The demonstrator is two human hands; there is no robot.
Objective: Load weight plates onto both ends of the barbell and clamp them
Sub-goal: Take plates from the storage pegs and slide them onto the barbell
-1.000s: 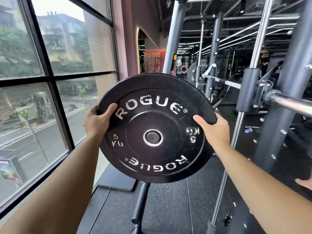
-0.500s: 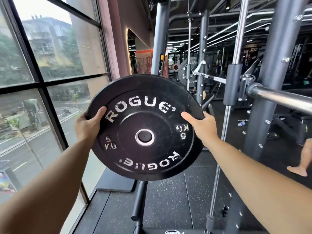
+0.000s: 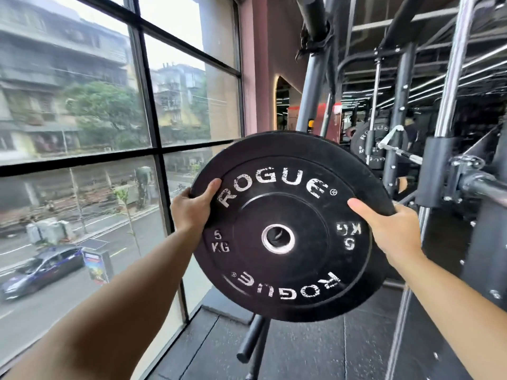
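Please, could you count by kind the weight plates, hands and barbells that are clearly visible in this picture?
Weight plates: 2, the held plate and a background plate.
Hands: 2, left hand and right hand, each with a grip on the held plate's rim.
Barbells: 1, the barbell at the right edge.
Total: 5.

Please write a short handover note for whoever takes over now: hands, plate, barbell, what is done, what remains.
Left hand: grips the left rim of the 5 kg Rogue plate, thumb on its face.
Right hand: grips the right rim.
Plate: held in the air, not on the barbell, which is at the far right; no plate on the part in view.
Done: one plate picked up.
Left: slide it on, load the other end, clamp both.
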